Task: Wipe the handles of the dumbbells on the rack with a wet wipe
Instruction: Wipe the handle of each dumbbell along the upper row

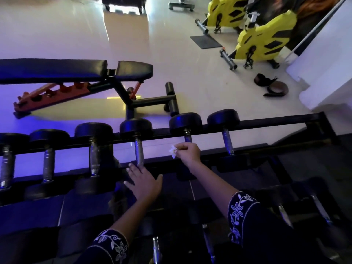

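my right hand pinched the wipe round a dumbbell handle, while my left hand lay flat and open on the rack.

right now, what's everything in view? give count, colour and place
dumbbells: six on the top tier, more dim below, black heads, metal handles
rack: one, black, across the foreground
wet wipe: one, white, at the fifth dumbbell from the left
bench: one, black pad, red frame, floor behind rack
exercise bikes: two, yellow and black, upper right
belts: seemingly two, brown, floor by white wall
left hand: open, flat by the fourth dumbbell's near end
right hand: pinches the wet wipe
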A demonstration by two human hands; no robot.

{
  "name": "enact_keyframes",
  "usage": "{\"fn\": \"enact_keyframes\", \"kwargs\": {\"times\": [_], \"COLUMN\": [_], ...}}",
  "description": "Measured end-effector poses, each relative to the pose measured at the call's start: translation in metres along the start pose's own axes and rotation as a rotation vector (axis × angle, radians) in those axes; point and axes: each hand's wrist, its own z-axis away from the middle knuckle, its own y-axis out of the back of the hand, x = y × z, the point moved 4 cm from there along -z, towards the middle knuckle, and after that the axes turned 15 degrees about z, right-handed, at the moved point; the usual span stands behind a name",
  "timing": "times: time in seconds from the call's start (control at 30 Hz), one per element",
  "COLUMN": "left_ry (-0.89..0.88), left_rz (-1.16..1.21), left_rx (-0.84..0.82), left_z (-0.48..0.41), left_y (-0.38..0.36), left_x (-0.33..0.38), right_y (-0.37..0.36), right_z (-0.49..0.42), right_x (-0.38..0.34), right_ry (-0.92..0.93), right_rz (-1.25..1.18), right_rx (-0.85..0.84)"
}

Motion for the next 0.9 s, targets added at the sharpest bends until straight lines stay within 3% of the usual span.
{"fn": "enact_keyframes", "kwargs": {"times": [0.13,0.27,0.37,0.5,0.63,0.77,0.9], "left_ry": [-0.230,-0.260,-0.136,0.244,0.423,0.397,0.425], "left_rz": [-0.073,0.138,0.397,0.731,0.627,0.649,0.619], "left_rx": [-0.047,-0.106,-0.111,0.018,0.183,0.313,0.355], "left_z": [0.011,0.002,-0.005,-0.009,-0.015,-0.016,-0.016], "left_y": [-0.027,-0.059,-0.084,-0.119,-0.133,-0.143,-0.142], "left_x": [0.039,0.070,0.087,0.094,0.095,0.089,0.088], "right_y": [0.019,0.036,0.047,0.054,0.052,0.037,0.031], "right_z": [-0.021,-0.038,-0.051,-0.067,-0.072,-0.067,-0.076], "right_x": [0.007,0.016,0.029,0.047,0.065,0.081,0.076], "right_ry": [0.020,0.060,0.078,0.089,0.158,0.279,0.287], "right_rz": [0.016,0.024,0.037,0.070,0.181,0.283,0.276], "right_rx": [0.071,0.100,0.086,0.046,-0.003,-0.067,0.003]}}
